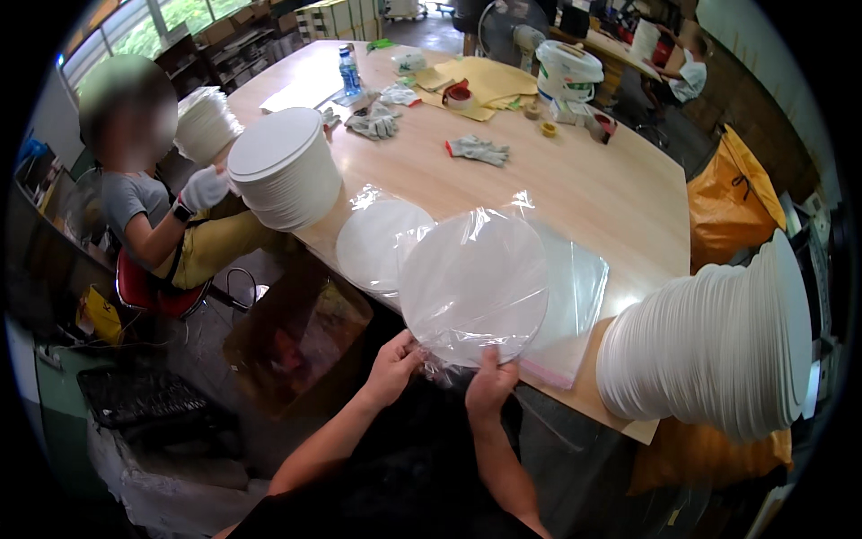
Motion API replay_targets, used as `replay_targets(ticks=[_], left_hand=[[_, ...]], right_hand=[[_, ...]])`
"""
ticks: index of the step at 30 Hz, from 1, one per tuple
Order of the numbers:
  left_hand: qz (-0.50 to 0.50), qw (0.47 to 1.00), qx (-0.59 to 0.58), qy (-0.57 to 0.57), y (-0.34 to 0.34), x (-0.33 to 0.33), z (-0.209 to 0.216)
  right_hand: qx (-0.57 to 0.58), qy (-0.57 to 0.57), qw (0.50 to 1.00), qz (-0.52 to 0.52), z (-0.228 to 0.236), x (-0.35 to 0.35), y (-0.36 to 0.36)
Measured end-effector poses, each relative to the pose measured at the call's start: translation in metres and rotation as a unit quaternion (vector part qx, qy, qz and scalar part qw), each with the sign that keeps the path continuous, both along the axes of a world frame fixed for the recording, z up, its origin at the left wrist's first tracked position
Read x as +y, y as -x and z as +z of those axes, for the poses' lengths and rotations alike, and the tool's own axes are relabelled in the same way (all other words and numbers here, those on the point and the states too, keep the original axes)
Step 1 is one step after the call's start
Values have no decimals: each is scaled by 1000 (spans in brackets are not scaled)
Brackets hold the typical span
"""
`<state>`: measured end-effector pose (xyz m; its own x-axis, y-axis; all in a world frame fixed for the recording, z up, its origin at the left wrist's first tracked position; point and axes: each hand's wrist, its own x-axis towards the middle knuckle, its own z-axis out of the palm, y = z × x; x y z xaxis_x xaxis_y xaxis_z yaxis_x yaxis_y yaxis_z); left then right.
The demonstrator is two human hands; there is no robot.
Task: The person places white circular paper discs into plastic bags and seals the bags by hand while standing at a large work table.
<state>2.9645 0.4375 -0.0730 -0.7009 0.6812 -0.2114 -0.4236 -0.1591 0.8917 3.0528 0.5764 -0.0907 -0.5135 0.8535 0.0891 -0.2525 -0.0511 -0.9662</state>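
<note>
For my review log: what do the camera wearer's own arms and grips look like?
The left grip and right grip are bare, without gloves. The left forearm and right forearm show no sleeve, watch or band. Black clothing shows between them. Any rings are too small to tell.

Wood-grain tabletop [602, 198] is stretching open beyond the bagged white disc [476, 287], with a grey work glove [479, 151] interrupting the lane. A tall stack of white discs [696, 346] is blocking passage rightward; another disc stack [287, 184] is standing in the way leftward.
</note>
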Motion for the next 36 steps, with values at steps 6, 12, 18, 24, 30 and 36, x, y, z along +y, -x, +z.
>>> replay_targets(ticks=[6,12,18,24,30,36], left_hand=[[-38,869,466,161,15,-25,26],[72,908,398,109,38,-31,33],[-133,960,-130,-208,37,-59,35],[71,993,-43,-87,105,-71,-5],[-81,989,-71,105,77,-78,-15],[-41,975,-204,72,44,-94,-89]], right_hand=[[37,44,997,45,11,26,-17],[69,76,994,45,46,25,-14],[15,24,995,98,26,39,-44],[-67,123,956,256,31,45,-62],[-105,144,923,341,35,25,-82],[-134,117,955,238,31,11,-106]])
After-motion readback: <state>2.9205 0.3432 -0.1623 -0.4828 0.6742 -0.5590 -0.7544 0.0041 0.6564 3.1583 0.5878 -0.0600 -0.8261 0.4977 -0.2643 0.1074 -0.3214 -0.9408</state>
